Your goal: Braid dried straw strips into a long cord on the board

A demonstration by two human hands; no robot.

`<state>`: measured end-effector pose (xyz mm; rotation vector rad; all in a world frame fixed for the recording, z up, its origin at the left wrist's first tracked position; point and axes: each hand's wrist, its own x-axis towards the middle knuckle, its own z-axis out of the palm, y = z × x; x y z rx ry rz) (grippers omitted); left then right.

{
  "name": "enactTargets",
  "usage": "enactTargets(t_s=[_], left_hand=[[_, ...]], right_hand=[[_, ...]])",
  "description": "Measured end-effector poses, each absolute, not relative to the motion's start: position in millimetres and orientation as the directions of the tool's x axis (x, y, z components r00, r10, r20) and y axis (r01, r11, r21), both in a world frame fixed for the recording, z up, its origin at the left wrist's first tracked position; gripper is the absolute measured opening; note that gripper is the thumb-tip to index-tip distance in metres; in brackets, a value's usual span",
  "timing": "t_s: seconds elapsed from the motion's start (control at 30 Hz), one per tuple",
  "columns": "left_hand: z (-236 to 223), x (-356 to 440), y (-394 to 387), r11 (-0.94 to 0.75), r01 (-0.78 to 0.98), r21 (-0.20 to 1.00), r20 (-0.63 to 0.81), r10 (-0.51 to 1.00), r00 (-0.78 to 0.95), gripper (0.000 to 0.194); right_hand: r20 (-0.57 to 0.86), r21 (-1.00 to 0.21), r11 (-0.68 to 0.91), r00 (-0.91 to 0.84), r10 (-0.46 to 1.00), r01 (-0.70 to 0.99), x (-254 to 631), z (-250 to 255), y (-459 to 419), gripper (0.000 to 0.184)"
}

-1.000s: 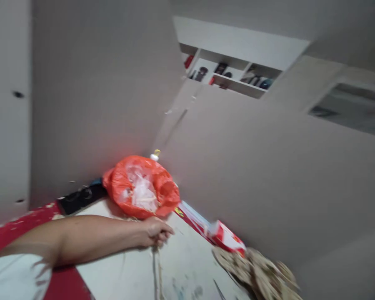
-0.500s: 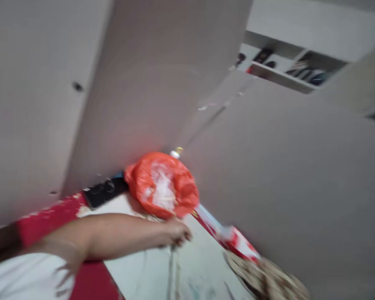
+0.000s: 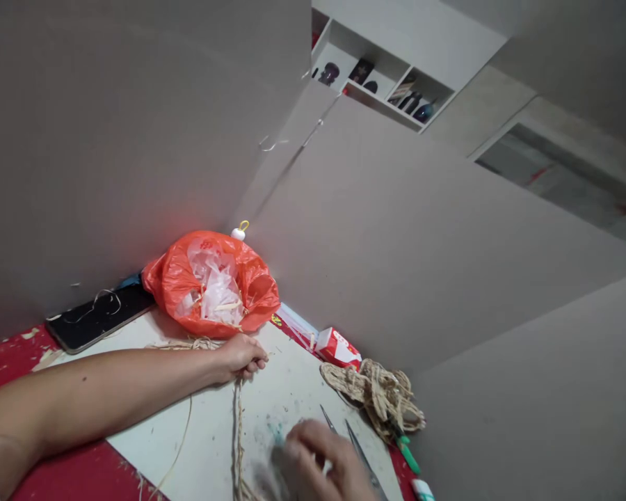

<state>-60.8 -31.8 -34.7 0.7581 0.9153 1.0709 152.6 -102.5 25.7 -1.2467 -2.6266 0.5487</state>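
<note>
My left hand [image 3: 241, 355] reaches far across a white board [image 3: 292, 390] and is closed on the end of a braided straw cord [image 3: 237, 435] that runs back toward me. My right hand [image 3: 320, 465] is low at the bottom edge, blurred, fingers curled close to the cord's near end and beside open scissors [image 3: 352, 445]; what it holds cannot be made out. An orange plastic bag [image 3: 211, 285] with white plastic and straw scraps sits just beyond my left hand.
A coil of braided straw [image 3: 378, 396] lies at the right of the board, next to a red and white box [image 3: 338, 346]. A dark phone [image 3: 97, 316] lies at the left. Grey cardboard walls [image 3: 422, 229] enclose the corner. A green pen [image 3: 407, 454] lies near the coil.
The view has swung down and steadied. My right hand has come into view at the bottom. My left hand stays closed on the cord near the orange bag.
</note>
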Motion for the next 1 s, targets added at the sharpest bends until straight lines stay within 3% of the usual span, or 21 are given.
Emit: enactTargets(t_s=[0.07, 0.17, 0.43, 0.53, 0.7, 0.83, 1.0], left_hand=[[-34, -59, -33, 0.297, -0.362, 0.884, -0.238, 0.95, 0.2, 0.017], [-31, -57, -36, 0.27, -0.302, 0.914, -0.215, 0.956, 0.201, 0.021], [-27, -56, -39, 0.238, -0.209, 0.949, -0.186, 0.952, 0.243, 0.022], [-26, -55, -38, 0.256, -0.203, 0.945, -0.203, 0.947, 0.248, 0.021], [-26, -53, -40, 0.229, -0.143, 0.963, -0.19, 0.951, 0.243, 0.024], [-32, -50, -40, 0.17, -0.061, 0.984, -0.151, 0.959, 0.241, 0.022], [-38, -46, -40, 0.116, -0.027, 0.993, -0.105, 0.961, 0.254, 0.019]], right_hand=[[0.112, -0.411, 0.514, -0.518, 0.848, 0.753, 152, 25, -70, 0.031], [0.154, -0.467, 0.452, -0.433, 0.888, 0.76, 149, 9, -10, 0.024], [0.068, -0.635, 0.364, -0.419, 0.905, 0.682, 132, -40, 78, 0.025], [0.05, -0.749, 0.276, -0.363, 0.931, 0.603, 138, -41, 87, 0.029], [0.021, -0.922, 0.067, -0.123, 0.992, 0.382, 157, -28, 114, 0.032], [-0.048, -0.976, -0.049, 0.012, 0.999, 0.212, 156, -25, 132, 0.033], [-0.102, -0.99, -0.103, 0.008, 0.995, 0.101, 141, -27, 132, 0.031]])
